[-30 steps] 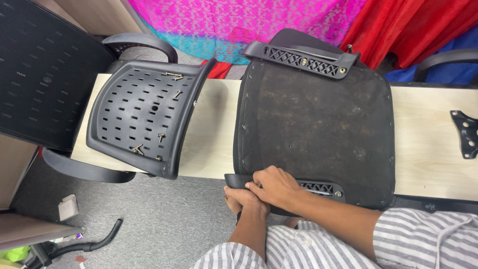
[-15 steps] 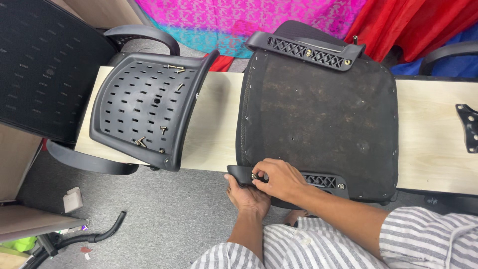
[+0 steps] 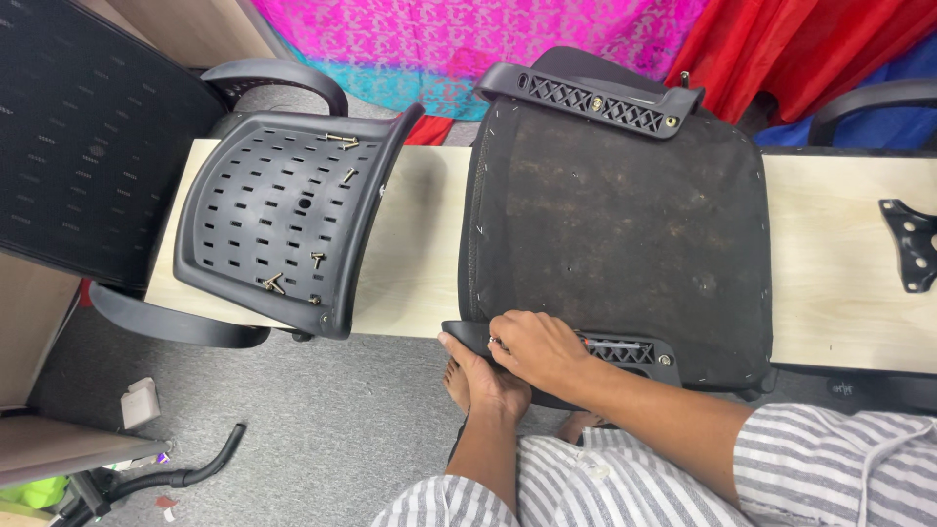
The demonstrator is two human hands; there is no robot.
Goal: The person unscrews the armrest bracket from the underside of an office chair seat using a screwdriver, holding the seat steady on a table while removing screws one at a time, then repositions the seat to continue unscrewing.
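An upturned black chair seat [image 3: 615, 224] lies on a pale wooden table [image 3: 420, 244], its dusty underside facing up. A black plastic armrest [image 3: 634, 349] runs along the seat's near edge. My right hand [image 3: 537, 349] rests on that armrest's left end, fingers curled over a small metal screw. My left hand [image 3: 483, 376] grips the armrest's left end from below, under the right hand. A second black armrest [image 3: 590, 98] sits along the seat's far edge.
A perforated black plastic backrest shell [image 3: 283, 229] lies at the table's left, with several loose screws [image 3: 271, 284] in it. A black metal bracket [image 3: 913, 244] sits at the right edge. A mesh chair back [image 3: 88, 137] stands left. Grey carpet [image 3: 322, 429] lies below.
My right hand slid slightly left along the near armrest and my left hand came up under its end. The view shifted a little; the seat stayed in place.
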